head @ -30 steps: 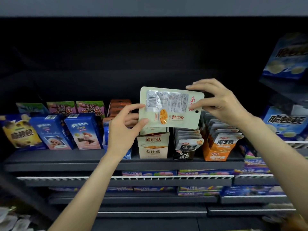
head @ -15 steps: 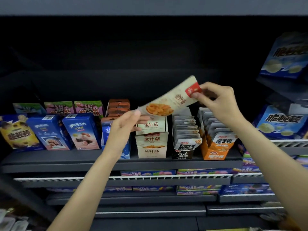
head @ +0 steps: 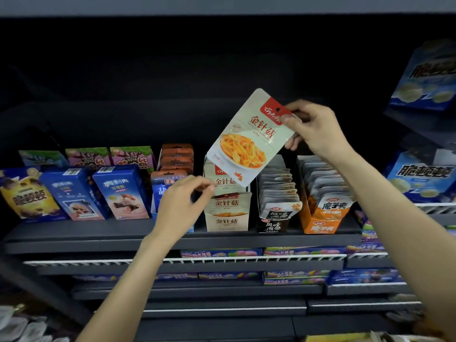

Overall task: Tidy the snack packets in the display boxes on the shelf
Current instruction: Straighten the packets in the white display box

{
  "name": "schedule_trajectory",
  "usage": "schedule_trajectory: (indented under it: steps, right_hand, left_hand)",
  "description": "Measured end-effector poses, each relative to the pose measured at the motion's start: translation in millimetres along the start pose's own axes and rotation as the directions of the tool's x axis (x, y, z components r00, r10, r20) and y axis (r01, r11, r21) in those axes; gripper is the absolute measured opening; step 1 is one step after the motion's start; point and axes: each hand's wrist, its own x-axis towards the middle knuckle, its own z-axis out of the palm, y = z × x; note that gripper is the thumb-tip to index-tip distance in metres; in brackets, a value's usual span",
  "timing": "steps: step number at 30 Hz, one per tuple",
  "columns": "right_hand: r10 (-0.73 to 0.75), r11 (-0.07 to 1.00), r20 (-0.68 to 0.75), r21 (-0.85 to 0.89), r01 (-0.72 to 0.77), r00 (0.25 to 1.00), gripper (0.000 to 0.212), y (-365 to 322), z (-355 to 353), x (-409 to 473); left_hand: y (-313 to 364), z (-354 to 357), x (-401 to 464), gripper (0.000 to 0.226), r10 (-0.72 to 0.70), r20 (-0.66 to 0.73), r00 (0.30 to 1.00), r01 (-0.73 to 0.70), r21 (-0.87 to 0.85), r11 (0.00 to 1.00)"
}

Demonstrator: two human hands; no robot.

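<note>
Right hand (head: 318,129) pinches a 金针菇 packet (head: 249,141) above its 金针菇 box (head: 228,219).

Light: dim, dark above the shelf (head: 172,239) | brightest: packet (head: 249,139) and box fronts (lit from the front) | blur: left hand (head: 182,206) soft, corners smeared | distortion: edges bend, wide lens | glare: none strong

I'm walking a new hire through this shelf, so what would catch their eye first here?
First, the pale mushroom snack packet, tilted, front out, pinched at its red top by the right hand above the cream display box. The left hand hovers at that box's left edge; the orange display box stands further right.
</note>
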Motion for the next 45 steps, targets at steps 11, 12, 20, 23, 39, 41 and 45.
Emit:
schedule_trajectory:
  steps: [11,12,20,23,39,41,45]
  right_hand:
    - [-0.069,0.817,0.41,-0.5,0.287,0.909,0.019,22.2,48.0,17.3]
    - [-0.023,0.78,0.444,-0.552,0.294,0.895,0.017,25.7,56.1,19.2]
    - [0.17,0.242,0.394,-0.905,0.349,0.903,0.046,38.1,96.5,27.2]
    - [0.023,0.42,0.335,-0.858,0.295,0.942,0.038,32.4,85.9,20.9]
    - [-0.038,0.556,0.644,-0.622,0.552,0.764,0.019,26.3,88.5,-9.5]
    - [-0.059,0.489,0.617,-0.668,0.562,0.785,0.023,29.6,91.2,-10.5]
    - [-0.088,0.576,0.531,-0.663,0.478,0.843,0.022,25.8,83.6,-11.2]
  left_hand:
    - [-17.7,-0.9,-24.2,0.014,0.346,-0.054,0.937,-0.314,0.307,0.898]
    - [-18.4,-0.3,-25.2,0.012,0.357,-0.05,0.933,-0.326,0.304,0.895]
    - [-21.7,2.3,-25.9,0.009,0.37,-0.035,0.928,-0.341,0.32,0.884]
    - [-23.8,2.5,-25.0,0.012,0.372,-0.014,0.928,-0.348,0.317,0.882]
    - [-16.0,-1.4,-17.9,0.018,0.357,0.029,0.934,-0.347,0.317,0.883]
    - [-15.5,-2.1,-18.8,0.016,0.349,0.038,0.936,-0.342,0.319,0.884]
    - [-16.1,-4.1,-18.4,0.024,0.264,0.039,0.964,-0.265,0.26,0.929]
